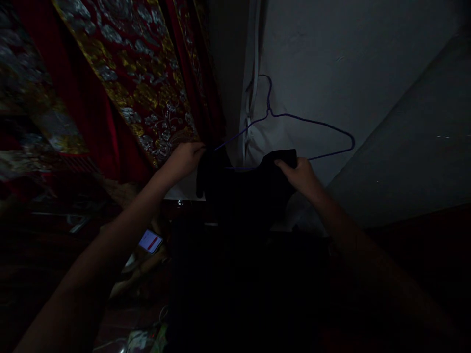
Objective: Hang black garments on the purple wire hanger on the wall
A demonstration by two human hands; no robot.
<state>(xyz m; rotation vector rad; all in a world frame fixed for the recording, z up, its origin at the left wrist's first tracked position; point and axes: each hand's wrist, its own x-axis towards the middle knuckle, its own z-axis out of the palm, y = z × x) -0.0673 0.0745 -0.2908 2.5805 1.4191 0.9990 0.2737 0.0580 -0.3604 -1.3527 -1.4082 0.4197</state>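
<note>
A black garment (243,196) hangs down in front of me, its top partly over a thin purple wire hanger (312,121). My left hand (186,158) is closed on the garment's left shoulder, next to the hanger's left arm. My right hand (300,174) grips the garment's right shoulder, just below the hanger's right arm. The hanger's hook (268,90) rises against a pale wall. The garment's lower part fades into darkness.
Red and gold embroidered fabric (140,78) hangs at the left. A pale wall (349,59) fills the upper right. Below left, a lit phone screen (150,241) shows with someone's hand near it. Small items lie on the dark floor (136,338).
</note>
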